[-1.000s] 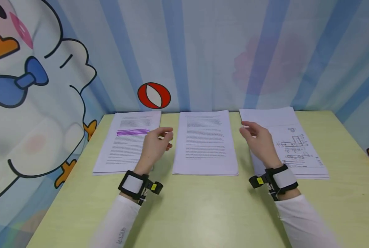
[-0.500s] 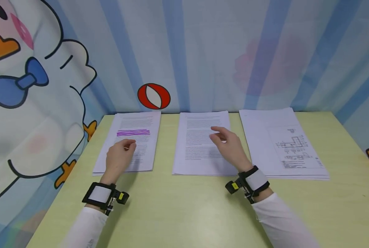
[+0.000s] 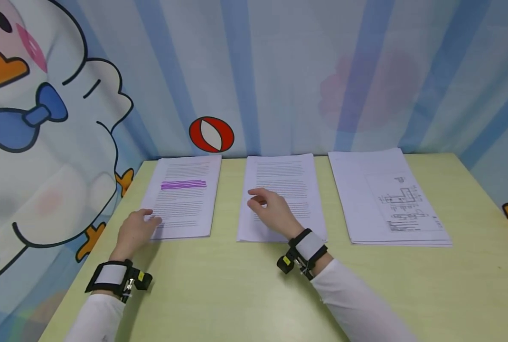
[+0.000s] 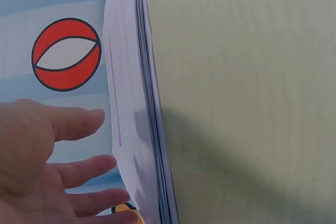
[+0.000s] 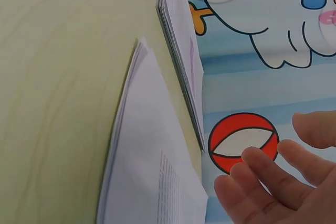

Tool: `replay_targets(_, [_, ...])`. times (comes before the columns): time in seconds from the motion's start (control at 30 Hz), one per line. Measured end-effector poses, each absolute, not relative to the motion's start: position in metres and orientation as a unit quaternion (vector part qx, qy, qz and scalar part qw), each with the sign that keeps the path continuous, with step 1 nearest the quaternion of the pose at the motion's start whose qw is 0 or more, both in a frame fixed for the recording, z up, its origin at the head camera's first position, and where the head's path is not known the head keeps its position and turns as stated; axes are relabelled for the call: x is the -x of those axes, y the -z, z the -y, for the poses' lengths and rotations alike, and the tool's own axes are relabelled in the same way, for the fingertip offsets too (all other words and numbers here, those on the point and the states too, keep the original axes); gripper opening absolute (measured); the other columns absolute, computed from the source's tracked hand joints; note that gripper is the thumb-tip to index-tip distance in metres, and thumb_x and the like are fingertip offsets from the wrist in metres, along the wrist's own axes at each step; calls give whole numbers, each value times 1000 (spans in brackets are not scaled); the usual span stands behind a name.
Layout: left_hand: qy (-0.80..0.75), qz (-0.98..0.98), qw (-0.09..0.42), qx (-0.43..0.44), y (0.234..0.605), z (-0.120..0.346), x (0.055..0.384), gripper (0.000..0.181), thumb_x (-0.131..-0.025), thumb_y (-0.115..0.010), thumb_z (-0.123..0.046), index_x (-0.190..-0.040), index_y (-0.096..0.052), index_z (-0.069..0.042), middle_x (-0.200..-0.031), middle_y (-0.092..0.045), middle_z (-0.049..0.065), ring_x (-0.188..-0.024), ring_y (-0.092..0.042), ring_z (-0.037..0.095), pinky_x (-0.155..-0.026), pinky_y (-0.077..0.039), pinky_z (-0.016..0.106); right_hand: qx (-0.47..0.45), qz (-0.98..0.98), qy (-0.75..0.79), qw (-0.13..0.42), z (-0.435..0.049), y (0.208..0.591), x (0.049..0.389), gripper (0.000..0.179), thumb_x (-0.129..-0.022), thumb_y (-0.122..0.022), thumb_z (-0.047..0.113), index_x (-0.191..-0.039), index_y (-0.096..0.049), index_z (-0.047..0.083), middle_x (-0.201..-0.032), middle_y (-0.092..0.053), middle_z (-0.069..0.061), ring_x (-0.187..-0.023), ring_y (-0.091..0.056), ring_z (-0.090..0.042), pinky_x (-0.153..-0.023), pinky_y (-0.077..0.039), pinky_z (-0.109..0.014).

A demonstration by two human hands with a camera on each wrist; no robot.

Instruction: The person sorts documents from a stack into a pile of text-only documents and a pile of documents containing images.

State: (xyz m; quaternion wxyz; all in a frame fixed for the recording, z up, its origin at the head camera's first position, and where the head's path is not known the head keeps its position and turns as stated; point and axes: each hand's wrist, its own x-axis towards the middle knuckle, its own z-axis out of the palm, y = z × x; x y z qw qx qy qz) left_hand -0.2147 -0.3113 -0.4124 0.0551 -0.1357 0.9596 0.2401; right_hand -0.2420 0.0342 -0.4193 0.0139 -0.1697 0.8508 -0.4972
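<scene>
The surface is pale yellow-green with a faint wood grain, and I can see three stacks of paper lying flat along its far side, set apart in a row. The left stack shows printed text with purple lines drawn across it. The middle stack carries plain printed text. On the right stack there's a line drawing. Soft shadows fall across the near part.

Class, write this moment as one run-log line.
left hand: empty, at left stack | right hand: empty, over middle stack | right stack: flat on table
</scene>
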Motion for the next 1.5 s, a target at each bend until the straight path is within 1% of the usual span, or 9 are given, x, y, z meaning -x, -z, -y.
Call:
replay_targets(0.17, [-241, -956, 102, 132, 418, 313, 222, 70, -100, -51, -31, -149, -27, 13, -152, -30, 38, -139, -31, 56, -110, -34, 66, 160, -838, 519, 50, -17, 427, 244, 39, -100, -57, 24, -136, -59, 8, -118, -72, -12, -112, -66, -27, -91, -54, -40])
replay_targets(0.37, [-218, -967, 90, 93, 429, 317, 231, 72, -98, -53, -30, -149, -27, 14, -148, -29, 41, -133, -36, 56, -109, -34, 67, 150, -825, 539, 83, 0, 434, 243, 41, -101, -55, 22, -139, -56, 6, -122, -70, -14, -117, -65, -29, -99, -51, -43])
replay_targets(0.6, [-230, -965, 87, 97, 429, 316, 232, 73, -98, -54, -30, -148, -27, 14, -142, -30, 44, -123, -38, 53, -103, -38, 67, 140, -803, 563, 137, 16, 442, 242, 51, -101, -54, 25, -148, -46, 6, -138, -61, -18, -127, -59, -32, -106, -49, -44])
replay_targets(0.83, [-245, -958, 98, 111, 430, 314, 232, 72, -99, -53, -31, -150, -25, 11, -150, -20, 44, -134, -31, 58, -110, -31, 69, 103, -754, 617, 202, 34, 449, 249, 56, -101, -54, 27, -153, -38, 10, -148, -51, -18, -128, -59, -30, -104, -51, -39])
replay_targets(1.0, [-250, -958, 102, 97, 428, 311, 232, 73, -99, -53, -32, -151, -25, 10, -154, -13, 43, -141, -22, 60, -113, -26, 70, 73, -671, 698, 240, 46, 448, 251, 63, -100, -55, 23, -156, -29, 7, -157, -39, -20, -140, -48, -29, -109, -48, -39])
replay_targets(1.07, [-250, -959, 100, 90, 429, 309, 233, 73, -99, -53, -32, -151, -25, 10, -154, -14, 43, -141, -22, 60, -114, -25, 69, 58, -639, 725, 249, 49, 448, 251, 66, -100, -54, 22, -157, -24, 6, -159, -35, -20, -143, -44, -29, -110, -47, -38])
replay_targets(1.23, [-249, -961, 87, 85, 430, 303, 234, 71, -99, -54, -31, -150, -28, 11, -152, -22, 41, -139, -28, 57, -113, -29, 67, 14, -582, 774, 249, 52, 452, 254, 72, -99, -54, 17, -159, -16, 4, -155, -40, -22, -139, -49, -29, -108, -49, -37])
replay_targets(1.33, [-250, -960, 87, 89, 429, 300, 233, 71, -99, -54, -32, -150, -28, 10, -154, -20, 41, -140, -28, 57, -113, -29, 67, -5, -550, 797, 251, 51, 453, 257, 72, -99, -53, 14, -159, -13, 4, -150, -45, -23, -135, -51, -29, -107, -49, -39])
replay_targets(1.5, [-251, -959, 94, 91, 428, 295, 232, 71, -99, -53, -32, -151, -28, 9, -155, -18, 40, -140, -27, 57, -113, -28, 67, 2, -568, 781, 258, 55, 452, 260, 65, -101, -50, 15, -157, -20, 1, -147, -48, -25, -134, -52, -30, -108, -48, -40])
